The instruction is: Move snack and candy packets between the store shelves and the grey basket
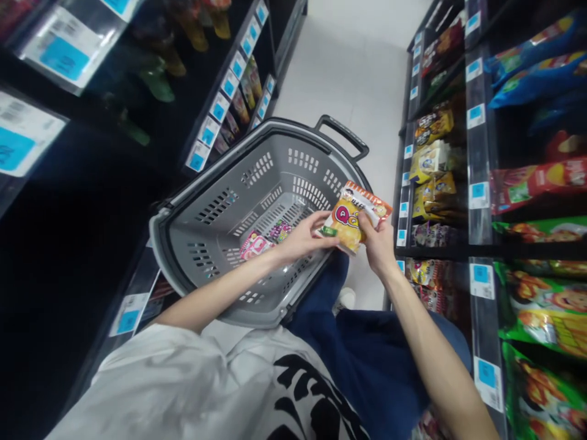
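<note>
Packet (pixel 349 211), orange and yellow, held in both hands above the right rim of the basket (pixel 183 223), near the handle (pixel 343 135); contact with the rim cannot be judged. Left hand (pixel 306 234): partly curled, thumb and fingers at the packet's left edge. Right hand (pixel 380 247): closed around the opposite edge, thumb pressed flat on the printed front; its other fingers hidden behind. Packet face up, tilted. Inside the grey basket, on its base: pink packet (pixel 255 245) toward the left wall, purple packet (pixel 280 230) just beside it. Shelves (pixel 440 251) stocked with bags flank right; label-fronted racks (pixel 219 109), left.
</note>
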`<state>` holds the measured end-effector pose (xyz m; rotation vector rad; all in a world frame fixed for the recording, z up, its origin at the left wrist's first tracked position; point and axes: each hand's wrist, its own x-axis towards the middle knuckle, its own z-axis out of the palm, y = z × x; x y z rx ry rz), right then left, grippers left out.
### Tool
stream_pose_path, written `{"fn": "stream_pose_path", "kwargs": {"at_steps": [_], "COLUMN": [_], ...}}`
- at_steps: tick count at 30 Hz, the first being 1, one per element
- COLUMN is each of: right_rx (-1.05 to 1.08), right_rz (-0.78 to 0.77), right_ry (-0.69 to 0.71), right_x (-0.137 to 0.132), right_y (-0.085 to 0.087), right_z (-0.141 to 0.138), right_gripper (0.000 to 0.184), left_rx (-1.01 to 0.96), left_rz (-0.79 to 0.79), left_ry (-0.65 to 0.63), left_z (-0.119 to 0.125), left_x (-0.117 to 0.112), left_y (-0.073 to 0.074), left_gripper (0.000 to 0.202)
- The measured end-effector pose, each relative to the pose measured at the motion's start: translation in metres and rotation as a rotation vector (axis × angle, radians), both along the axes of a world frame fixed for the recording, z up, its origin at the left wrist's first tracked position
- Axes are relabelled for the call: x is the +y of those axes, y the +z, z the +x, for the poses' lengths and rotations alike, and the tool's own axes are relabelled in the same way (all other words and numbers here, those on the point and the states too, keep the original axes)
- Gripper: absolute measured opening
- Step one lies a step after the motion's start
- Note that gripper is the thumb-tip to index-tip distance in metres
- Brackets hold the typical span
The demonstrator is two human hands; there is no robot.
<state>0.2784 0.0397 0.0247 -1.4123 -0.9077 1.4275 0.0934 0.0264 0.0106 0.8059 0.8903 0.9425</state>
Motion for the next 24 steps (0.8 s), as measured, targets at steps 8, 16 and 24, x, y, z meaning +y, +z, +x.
{"fn": "stream_pose_path", "kwargs": {"at_steps": [8,16,24], "right_rx": [0.049,0.123,0.211], "right_rz": [-0.038,-0.063,-0.114], "right_ry": [-0.044,-0.101,-0.180], "right_x": [0.003,0.001,-0.001], "right_y": [-0.003,0.000,0.003], "right_z": [-0.001,-0.007,-0.013], "right_gripper": [0.058,0.055,0.050], "left_rx": [0.088,0.037,0.041], "left_rz": [-0.049,-0.114,-0.155], "left_ry": [0.024,-0.030,-0.086], "left_z": [0.005,0.008,0.002], "left_x": [-0.009,-0.020,-0.018], "left_y": [-0.010,-0.005,-0.003], "left_gripper": [0.064,0.065,0.066]}}
